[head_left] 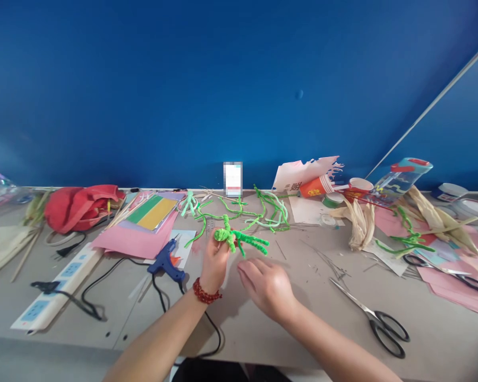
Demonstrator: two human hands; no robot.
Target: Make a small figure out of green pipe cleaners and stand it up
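A green pipe-cleaner figure [225, 234], with a round coiled head and darker green legs stretching right, is held up over the table's middle. My left hand [216, 261], with a red bead bracelet at the wrist, grips it near the head from below. Just under the legs is my right hand [267, 286], its fingers pressed together and pointing up-left; whether something small is between them is hidden. Behind the figure lie loose light-green pipe cleaners [239, 215]. To the left of my left hand rests a blue glue gun [166, 263].
Black-handled scissors [376, 317] lie at the right. A white power strip [56, 289] and the glue gun's black cord stretch across the left. Pink paper [139, 239], a red bag [82, 207], paper cups [316, 185] and a clear bottle [406, 178] line the back.
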